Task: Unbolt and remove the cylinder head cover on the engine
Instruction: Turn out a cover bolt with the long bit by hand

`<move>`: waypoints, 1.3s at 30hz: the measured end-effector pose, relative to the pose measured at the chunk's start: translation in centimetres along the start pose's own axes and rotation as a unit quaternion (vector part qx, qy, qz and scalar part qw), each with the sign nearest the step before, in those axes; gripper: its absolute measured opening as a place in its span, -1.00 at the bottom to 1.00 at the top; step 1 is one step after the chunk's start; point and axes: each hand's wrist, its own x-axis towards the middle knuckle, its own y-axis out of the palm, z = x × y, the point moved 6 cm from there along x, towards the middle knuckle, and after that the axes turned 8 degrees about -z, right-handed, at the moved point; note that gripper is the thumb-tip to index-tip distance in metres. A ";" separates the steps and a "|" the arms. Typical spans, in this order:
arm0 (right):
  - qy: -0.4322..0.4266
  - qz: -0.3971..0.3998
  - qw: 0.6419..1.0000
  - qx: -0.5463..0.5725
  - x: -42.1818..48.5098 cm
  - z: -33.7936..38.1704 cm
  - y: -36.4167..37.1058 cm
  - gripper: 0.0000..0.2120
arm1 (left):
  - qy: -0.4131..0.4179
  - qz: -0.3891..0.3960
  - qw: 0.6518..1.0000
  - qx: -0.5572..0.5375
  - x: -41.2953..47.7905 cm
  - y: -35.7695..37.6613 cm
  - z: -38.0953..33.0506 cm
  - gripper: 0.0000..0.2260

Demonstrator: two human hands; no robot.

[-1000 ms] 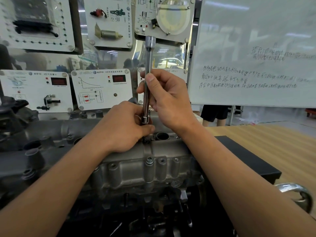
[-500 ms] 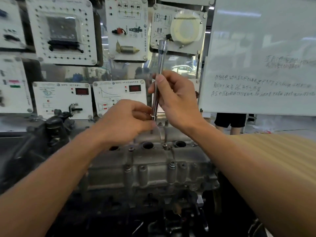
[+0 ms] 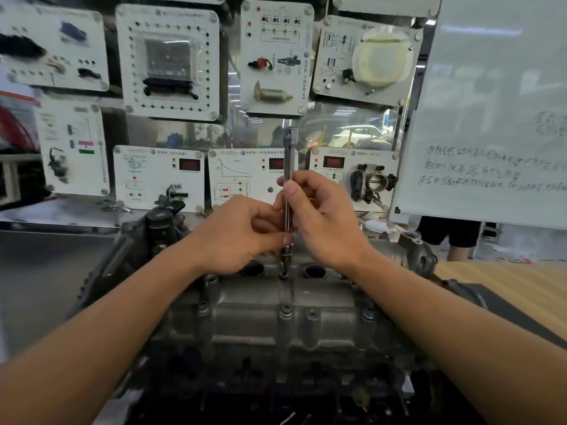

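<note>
Chrome extension bar (image 3: pixel 288 154) upright above rough grey cover (image 3: pixel 288 326).

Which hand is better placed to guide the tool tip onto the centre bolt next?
Left hand: it pinches the long steel extension bar low, near its tip, just above the dark bolt on the grey cast-metal cylinder head cover. Right hand grips higher, mid-shaft.

Extension bar (image 3: pixel 287 191) upright above cylinder head cover (image 3: pixel 285 314); whiteboard (image 3: pixel 491 102) behind, right.
</note>
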 end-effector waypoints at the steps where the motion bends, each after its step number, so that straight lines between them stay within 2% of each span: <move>1: 0.001 0.003 1.000 0.008 -0.1 0.0 0.0 -0.84 | 0.003 -0.004 1.000 -0.002 0.0 0.0 0.0 -0.93; 7: 0.010 0.012 0.999 0.045 -0.2 -0.1 -0.3 -0.83 | 0.026 -0.013 1.000 0.005 -0.3 0.1 -0.5 -0.93; 13: 0.022 -0.011 0.998 0.053 0.1 -0.2 -0.4 -0.95 | 0.033 -0.025 0.998 0.046 -0.1 0.1 -0.6 -0.95; 17: 0.046 -0.043 0.997 0.040 0.3 -0.9 -0.9 -0.82 | 0.036 -0.041 0.996 0.064 0.0 0.0 -0.8 -0.86; 20: 0.042 -0.045 0.997 0.042 0.5 -0.9 -0.8 -0.85 | 0.033 -0.045 0.996 0.072 0.2 0.0 -0.5 -0.81; 23: 0.035 -0.021 0.999 0.036 0.6 -0.9 -0.5 -0.88 | 0.016 -0.010 1.000 0.022 0.2 0.3 -0.1 -0.84; 26: 0.063 0.009 0.996 0.061 0.5 -1.0 -0.3 -0.84 | 0.009 0.061 0.997 -0.052 0.0 0.7 -0.2 -0.78; 28: 0.076 0.020 0.994 0.071 0.5 -1.0 -0.2 -0.82 | 0.009 0.081 0.996 -0.044 -0.1 0.7 -0.2 -0.77; 33: 0.048 -0.050 0.993 0.092 0.5 -0.4 -1.1 -0.86 | 0.014 0.003 1.000 0.014 0.2 0.7 -0.7 -0.93; 36: 0.043 -0.072 0.992 0.091 0.6 -0.5 -1.4 -0.84 | 0.023 -0.021 0.999 0.041 0.2 0.5 -1.0 -0.80; 39: 0.035 -0.068 0.993 0.090 0.6 -0.5 -1.5 -0.82 | 0.035 -0.023 0.998 0.056 0.2 0.5 -0.9 -0.81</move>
